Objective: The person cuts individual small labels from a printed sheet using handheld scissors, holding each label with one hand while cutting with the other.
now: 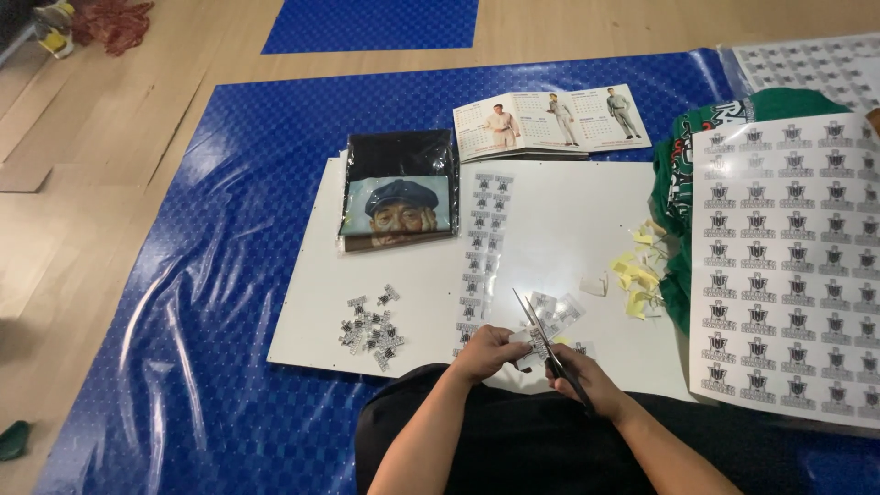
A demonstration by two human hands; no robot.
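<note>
At the near edge of the white board (568, 229) on the blue floor mat, I see the left hand (486, 353) pinching a small strip of printed stickers (555, 316), while the right hand (587, 380) grips scissors (541, 335), blades parted on the strip. Cut stickers (371, 325) lie heaped toward the board's near-left corner, and yellow scraps (637, 270) sit near its right edge.
</note>
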